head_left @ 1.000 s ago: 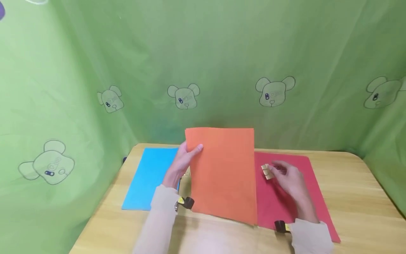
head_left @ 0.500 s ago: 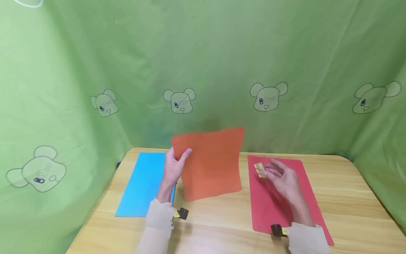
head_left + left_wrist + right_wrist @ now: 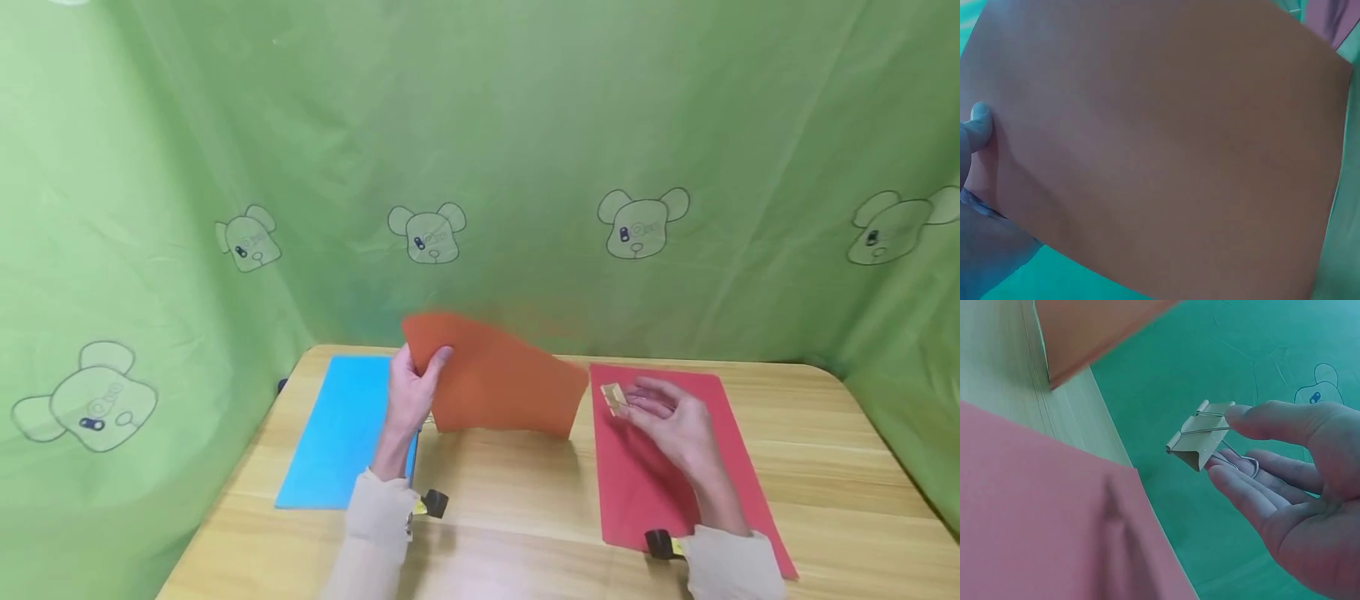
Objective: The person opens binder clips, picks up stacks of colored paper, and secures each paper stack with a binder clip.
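My left hand (image 3: 412, 392) grips orange paper (image 3: 502, 383) by its left edge, thumb in front and the other fingers hidden behind. The paper is raised over the table, tilted and bowed, its right side drooping. It fills most of the left wrist view, where the thumb (image 3: 980, 125) lies on its face. My right hand (image 3: 678, 425) pinches a gold binder clip (image 3: 1200, 434) by its wire handles between thumb and fingers. The clip is held above red paper (image 3: 660, 467), with its mouth pointing left toward the orange paper and a gap between them.
Blue paper (image 3: 330, 442) lies at the left of the wooden table (image 3: 510, 517), partly behind my left forearm. A small gold metallic thing (image 3: 429, 421) shows just behind my left wrist. A green curtain (image 3: 525, 125) printed with bear heads stands behind the table.
The orange paper has gone from nearly upright and facing me to tilted and sagging, shifting left off the red paper. My right hand keeps the binder clip in about the same place.
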A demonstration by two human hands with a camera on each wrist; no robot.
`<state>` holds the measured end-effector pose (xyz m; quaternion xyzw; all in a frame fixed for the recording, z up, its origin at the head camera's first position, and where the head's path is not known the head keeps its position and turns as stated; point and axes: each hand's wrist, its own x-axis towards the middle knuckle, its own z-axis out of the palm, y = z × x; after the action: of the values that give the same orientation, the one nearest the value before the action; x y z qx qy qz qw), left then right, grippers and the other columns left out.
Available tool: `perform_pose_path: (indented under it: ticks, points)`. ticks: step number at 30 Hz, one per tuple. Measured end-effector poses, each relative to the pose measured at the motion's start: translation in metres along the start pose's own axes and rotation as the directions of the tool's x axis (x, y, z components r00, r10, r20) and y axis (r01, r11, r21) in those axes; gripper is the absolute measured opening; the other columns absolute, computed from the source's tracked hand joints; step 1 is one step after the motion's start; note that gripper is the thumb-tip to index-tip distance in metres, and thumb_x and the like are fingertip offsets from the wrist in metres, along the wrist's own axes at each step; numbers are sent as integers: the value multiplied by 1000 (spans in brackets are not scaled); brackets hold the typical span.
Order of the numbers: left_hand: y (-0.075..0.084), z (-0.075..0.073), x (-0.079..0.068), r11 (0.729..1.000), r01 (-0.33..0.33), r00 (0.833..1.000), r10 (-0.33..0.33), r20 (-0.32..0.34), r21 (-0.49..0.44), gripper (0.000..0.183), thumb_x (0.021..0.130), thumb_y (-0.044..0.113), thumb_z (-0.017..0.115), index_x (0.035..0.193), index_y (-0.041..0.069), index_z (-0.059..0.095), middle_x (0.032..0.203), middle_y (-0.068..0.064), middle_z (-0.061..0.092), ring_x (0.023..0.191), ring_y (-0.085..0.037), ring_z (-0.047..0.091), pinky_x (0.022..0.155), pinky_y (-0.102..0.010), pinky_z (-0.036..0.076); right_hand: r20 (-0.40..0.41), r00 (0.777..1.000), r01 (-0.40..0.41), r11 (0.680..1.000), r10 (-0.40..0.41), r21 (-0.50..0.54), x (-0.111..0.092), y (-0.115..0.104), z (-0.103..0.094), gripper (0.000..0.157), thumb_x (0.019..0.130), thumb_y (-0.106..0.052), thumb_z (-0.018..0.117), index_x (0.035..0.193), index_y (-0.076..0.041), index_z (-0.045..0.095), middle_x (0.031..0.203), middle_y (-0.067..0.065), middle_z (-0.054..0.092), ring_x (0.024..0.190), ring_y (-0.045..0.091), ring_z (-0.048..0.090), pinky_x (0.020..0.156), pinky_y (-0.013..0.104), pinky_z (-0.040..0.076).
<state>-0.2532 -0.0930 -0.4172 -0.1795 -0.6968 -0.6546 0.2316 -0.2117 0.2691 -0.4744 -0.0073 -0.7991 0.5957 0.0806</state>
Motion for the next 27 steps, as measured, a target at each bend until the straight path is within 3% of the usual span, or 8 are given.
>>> perform_pose_path:
  ticks: [8, 15, 18, 22, 27]
  points:
    - [-7, 7, -8, 997, 79, 995, -79, 63, 5, 14, 96, 7, 72, 102, -3, 66, 87, -6, 64, 77, -15, 57, 68, -25, 47, -5, 1000, -10, 1000, 10, 12, -2, 1, -2, 65, 90, -11, 81, 144, 8, 50, 131, 31, 63, 98, -2, 69, 81, 16, 55]
    - [-21, 5, -13, 994, 109, 985, -107, 136, -10, 13, 96, 2, 69, 91, -4, 60, 69, -1, 42, 64, -16, 41, 61, -26, 36, 9, 1000, -13, 1000, 13, -12, -2, 1, -3, 66, 90, -14, 81, 144, 8, 51, 131, 30, 63, 98, -4, 68, 81, 16, 55]
    - [-31, 4, -19, 985, 170, 970, -166, 180, -4, 12, 96, 4, 71, 97, -2, 60, 74, 0, 48, 69, -17, 45, 64, -27, 41, 13, 999, -30, 999, 31, -34, -2, 2, -4, 66, 91, -14, 80, 146, 7, 49, 133, 29, 62, 103, 1, 69, 81, 16, 55]
    - [-49, 5, -28, 966, 257, 949, -248, 192, -23, 16, 99, 10, 70, 109, 0, 63, 91, -3, 61, 84, -20, 53, 76, -30, 47, 36, 997, -57, 992, 61, -115, -2, 2, -4, 70, 92, -19, 79, 149, 7, 46, 135, 26, 63, 116, 24, 68, 81, 14, 54]
    - [-69, 5, -34, 964, 265, 952, -257, 168, -21, 18, 100, 10, 67, 114, -2, 64, 104, -11, 68, 93, -20, 59, 84, -30, 50, 47, 997, -56, 979, 67, -197, -2, 1, -1, 64, 93, -20, 78, 144, 7, 51, 129, 25, 66, 119, 37, 65, 78, 13, 54]
